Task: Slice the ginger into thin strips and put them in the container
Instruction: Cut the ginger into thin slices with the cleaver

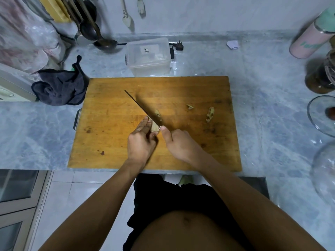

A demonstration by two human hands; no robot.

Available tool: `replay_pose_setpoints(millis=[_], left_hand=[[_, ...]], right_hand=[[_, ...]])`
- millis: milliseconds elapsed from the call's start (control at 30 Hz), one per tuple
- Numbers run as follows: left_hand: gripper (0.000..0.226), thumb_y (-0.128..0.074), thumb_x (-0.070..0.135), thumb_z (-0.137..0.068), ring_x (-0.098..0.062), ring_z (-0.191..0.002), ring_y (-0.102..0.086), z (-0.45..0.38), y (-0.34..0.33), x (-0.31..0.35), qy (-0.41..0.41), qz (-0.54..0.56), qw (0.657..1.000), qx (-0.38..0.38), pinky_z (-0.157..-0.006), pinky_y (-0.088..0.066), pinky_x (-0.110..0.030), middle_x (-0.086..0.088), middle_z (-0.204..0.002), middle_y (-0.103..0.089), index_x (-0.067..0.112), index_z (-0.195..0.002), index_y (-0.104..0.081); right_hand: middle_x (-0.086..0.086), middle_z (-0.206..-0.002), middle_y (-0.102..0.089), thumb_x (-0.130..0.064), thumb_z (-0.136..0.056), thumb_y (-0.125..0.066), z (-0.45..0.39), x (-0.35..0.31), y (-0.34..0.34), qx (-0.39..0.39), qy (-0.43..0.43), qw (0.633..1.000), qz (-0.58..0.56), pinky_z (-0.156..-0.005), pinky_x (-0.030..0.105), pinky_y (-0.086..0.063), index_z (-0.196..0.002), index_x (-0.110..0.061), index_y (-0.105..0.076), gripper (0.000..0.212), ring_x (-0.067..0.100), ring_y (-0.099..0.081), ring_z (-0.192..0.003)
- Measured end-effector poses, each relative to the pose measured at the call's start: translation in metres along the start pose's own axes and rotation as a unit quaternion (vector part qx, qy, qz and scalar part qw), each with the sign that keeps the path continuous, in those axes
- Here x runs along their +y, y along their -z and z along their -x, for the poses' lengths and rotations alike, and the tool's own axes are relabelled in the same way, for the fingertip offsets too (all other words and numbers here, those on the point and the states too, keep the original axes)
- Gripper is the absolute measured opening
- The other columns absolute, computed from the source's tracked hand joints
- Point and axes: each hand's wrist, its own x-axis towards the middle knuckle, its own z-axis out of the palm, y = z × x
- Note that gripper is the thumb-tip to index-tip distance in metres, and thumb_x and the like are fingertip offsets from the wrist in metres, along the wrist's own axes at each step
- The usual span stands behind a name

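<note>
A pale piece of ginger (154, 128) lies near the middle of the wooden cutting board (112, 142). My left hand (142, 140) holds it down, fingers and thumb pinched around it. My right hand (178, 144) grips the handle of a knife (139, 106), whose thin dark blade runs up and left and rests edge-down against the ginger. A cut slice (158, 114) lies just right of the blade. Two ginger scraps (210, 114) (189, 106) sit further right on the board. The clear plastic container (149, 57) stands behind the board's far edge.
A dark cloth (61, 87) lies left of the board beside a pale appliance (14, 86). Ladles (101, 38) hang at the back left. Jars (320, 77), a pink canister (311, 38) and glass bowls (320, 115) crowd the right edge of the marble counter (36, 127).
</note>
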Motion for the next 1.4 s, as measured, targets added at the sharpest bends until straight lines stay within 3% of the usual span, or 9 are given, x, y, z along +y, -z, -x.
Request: replay_pose_setpoints(millis=[233, 400, 533, 633, 867, 1067, 1200, 1267, 1400], left_hand=[[0.047, -0.075, 0.009, -0.083, -0.015, -0.13, -0.054, 0.004, 0.001, 0.004, 0.019, 0.059, 0.998, 0.012, -0.109, -0.032, -0.014, -0.007, -0.139, -0.058, 0.004, -0.128, -0.065], [0.05, -0.08, 0.019, -0.083, -0.005, -0.127, -0.051, 0.009, 0.009, -0.003, 0.026, 0.093, 0.995, 0.023, -0.105, -0.027, -0.001, -0.002, -0.139, -0.059, 0.007, -0.129, -0.065], [0.052, -0.081, 0.024, -0.083, -0.006, -0.129, -0.051, 0.012, 0.013, -0.005, 0.009, 0.082, 0.997, 0.008, -0.107, -0.028, -0.003, 0.0, -0.14, -0.057, 0.009, -0.13, -0.064], [0.053, -0.081, 0.024, -0.083, -0.006, -0.13, -0.05, 0.01, 0.01, -0.001, 0.003, 0.07, 0.998, 0.0, -0.106, -0.025, -0.001, -0.001, -0.142, -0.056, 0.008, -0.131, -0.064], [0.05, -0.073, 0.029, -0.09, -0.014, -0.135, -0.048, 0.011, 0.003, 0.004, 0.015, 0.051, 0.999, -0.011, -0.11, -0.032, -0.017, -0.002, -0.147, -0.052, 0.009, -0.134, -0.062], [0.045, -0.069, 0.024, -0.093, -0.021, -0.136, -0.049, 0.008, 0.002, 0.007, 0.009, 0.032, 0.999, -0.015, -0.112, -0.034, -0.023, -0.01, -0.145, -0.053, 0.004, -0.132, -0.062], [0.044, -0.069, 0.021, -0.094, -0.02, -0.136, -0.049, 0.008, 0.001, 0.006, 0.009, 0.027, 0.999, -0.015, -0.113, -0.031, -0.021, -0.01, -0.145, -0.052, 0.003, -0.133, -0.061], [0.043, -0.068, 0.021, -0.094, -0.019, -0.136, -0.049, 0.007, 0.001, 0.006, 0.009, 0.021, 1.0, -0.016, -0.113, -0.03, -0.019, -0.01, -0.145, -0.052, 0.004, -0.133, -0.06], [0.041, -0.065, 0.017, -0.094, -0.024, -0.135, -0.05, 0.007, 0.001, 0.006, 0.007, 0.015, 1.0, -0.019, -0.11, -0.027, -0.017, -0.014, -0.143, -0.053, 0.001, -0.132, -0.061]], right_hand=[[0.008, -0.065, -0.053, -0.059, -0.103, -0.018, 0.003, -0.002, 0.005, 0.008, 0.012, 1.0, 0.003, -0.07, 0.033, -0.043, -0.056, -0.015, -0.048, 0.071, 0.024, -0.052, -0.071], [0.006, -0.052, -0.054, -0.06, -0.102, -0.016, 0.011, 0.006, 0.019, 0.0, -0.009, 1.0, -0.017, -0.049, 0.028, -0.044, -0.055, -0.012, -0.049, 0.075, 0.02, -0.053, -0.044], [0.011, -0.05, -0.054, -0.06, -0.102, -0.014, 0.02, 0.016, 0.029, 0.0, -0.003, 1.0, -0.026, -0.054, 0.036, -0.052, -0.053, -0.013, -0.046, 0.075, 0.029, -0.057, -0.046], [0.006, -0.045, -0.048, -0.061, -0.102, -0.015, 0.026, 0.016, 0.033, -0.013, -0.005, 1.0, -0.026, -0.049, 0.029, -0.049, -0.053, -0.012, -0.047, 0.076, 0.018, -0.05, -0.035], [0.004, -0.045, -0.051, -0.06, -0.102, -0.018, 0.037, 0.004, 0.027, -0.021, 0.003, 0.999, -0.026, -0.052, 0.032, -0.053, -0.054, -0.01, -0.048, 0.076, 0.017, -0.05, -0.037], [0.009, -0.051, -0.055, -0.063, -0.101, -0.016, 0.039, 0.003, 0.031, -0.039, -0.005, 0.999, -0.03, -0.046, 0.026, -0.048, -0.072, -0.005, -0.059, 0.078, 0.018, -0.051, -0.036], [0.006, -0.046, -0.052, -0.062, -0.101, -0.016, 0.038, 0.003, 0.03, -0.035, 0.0, 0.999, -0.023, -0.049, 0.029, -0.051, -0.057, -0.008, -0.05, 0.078, 0.016, -0.051, -0.034], [0.005, -0.049, -0.052, -0.06, -0.102, -0.016, 0.036, 0.002, 0.028, -0.025, 0.009, 1.0, -0.013, -0.055, 0.033, -0.052, -0.054, -0.009, -0.048, 0.077, 0.02, -0.055, -0.045], [0.007, -0.058, -0.045, -0.055, -0.105, -0.017, 0.029, 0.0, 0.017, 0.003, 0.037, 0.999, 0.01, -0.066, 0.033, -0.035, -0.055, -0.012, -0.044, 0.071, 0.024, -0.043, -0.064]])
